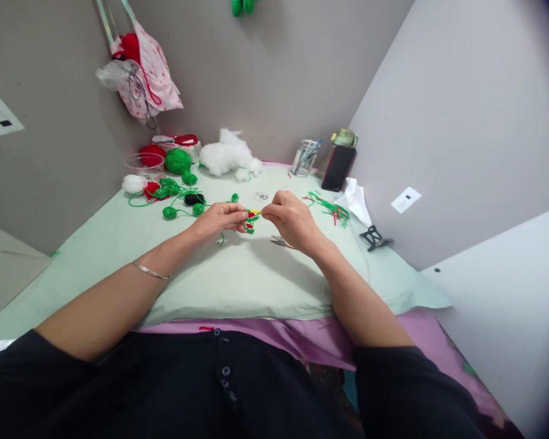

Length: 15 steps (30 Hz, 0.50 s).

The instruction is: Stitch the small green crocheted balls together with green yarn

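My left hand (225, 218) pinches a small red and green crocheted piece (251, 224) above the middle of the table. Close on its right, my right hand (293, 221) has its fingers pressed together at the end of green yarn that runs from the piece. A bit of yellow shows at the top of the piece; I cannot tell what it belongs to. Below my right hand lies a pair of scissors (282, 242), partly hidden by the hand. A small green yarn ball (235, 197) rests just beyond my left hand.
Green yarn balls (178, 161), a clear tub (144, 164) and white stuffing (229, 153) stand at the back. Farther right are a pen cup (305, 158), a phone (339, 167), yarn scraps (332, 209) and a black stand (375, 238). Grey walls enclose the table (238, 286).
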{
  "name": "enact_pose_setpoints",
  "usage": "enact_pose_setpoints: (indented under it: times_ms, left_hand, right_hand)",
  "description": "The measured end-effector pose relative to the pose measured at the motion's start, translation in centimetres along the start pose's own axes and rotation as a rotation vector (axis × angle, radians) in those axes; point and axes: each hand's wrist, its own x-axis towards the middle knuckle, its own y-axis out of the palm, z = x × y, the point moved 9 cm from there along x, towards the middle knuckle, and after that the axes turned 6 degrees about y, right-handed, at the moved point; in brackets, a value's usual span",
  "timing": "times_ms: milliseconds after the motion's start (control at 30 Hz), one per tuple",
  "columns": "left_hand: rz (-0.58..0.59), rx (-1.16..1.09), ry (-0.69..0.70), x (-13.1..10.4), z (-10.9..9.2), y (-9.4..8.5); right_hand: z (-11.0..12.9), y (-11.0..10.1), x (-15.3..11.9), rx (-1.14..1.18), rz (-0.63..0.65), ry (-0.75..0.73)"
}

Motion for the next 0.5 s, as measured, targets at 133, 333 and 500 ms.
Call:
enact_pose_setpoints:
  times_ms: [133, 333, 500]
  left_hand:
    - [0.026, -0.013, 0.0, -0.1, -0.1, 0.4]
    - [0.101, -0.049, -0.004, -0.4, -0.5, 1.0]
    - [0.153, -0.064, 0.019, -0.6, -0.8, 1.5]
  right_hand:
    - [-0.2, -0.1, 0.0, 0.073, -0.01, 0.003]
    - [-1.2, -0.4, 0.2, 0.328, -0.003, 0.086]
    - [-1.3, -0.3, 0.2, 0.466, 0.035, 0.121]
